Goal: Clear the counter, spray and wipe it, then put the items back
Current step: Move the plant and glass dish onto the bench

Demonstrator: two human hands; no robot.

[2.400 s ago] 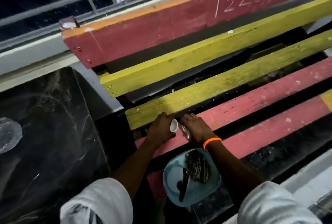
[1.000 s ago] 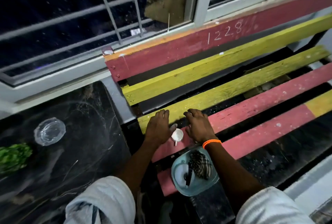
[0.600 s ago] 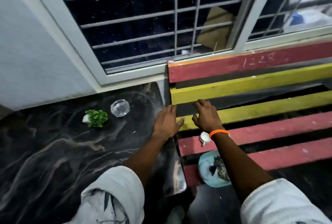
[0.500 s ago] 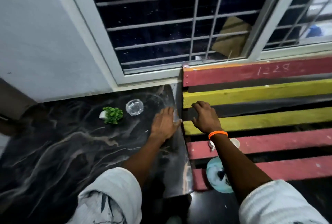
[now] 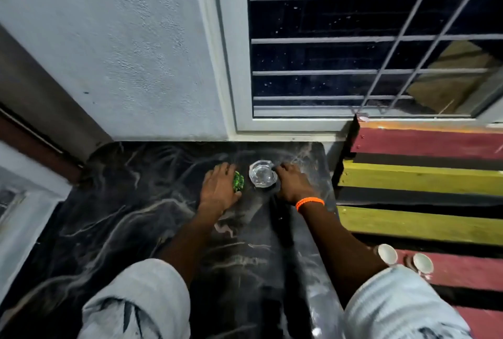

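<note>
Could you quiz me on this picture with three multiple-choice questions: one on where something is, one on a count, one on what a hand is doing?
1. Where is the glass dish?
A. on the dark counter
B. on the bench
C. on the window sill

2. How many small white cups stand on the bench?
A. none
B. two
C. five

3. What is the left hand doing?
A. hanging idle
B. covering the green plant
C. holding a spray bottle

A: it sits between both hands on the marble.
B: two stand side by side.
B: green shows at its fingers.

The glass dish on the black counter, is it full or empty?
Empty, it seems: the glass dish sits upright and its clear bottom shows through, with nothing inside. The right hand touches its edge.
</note>
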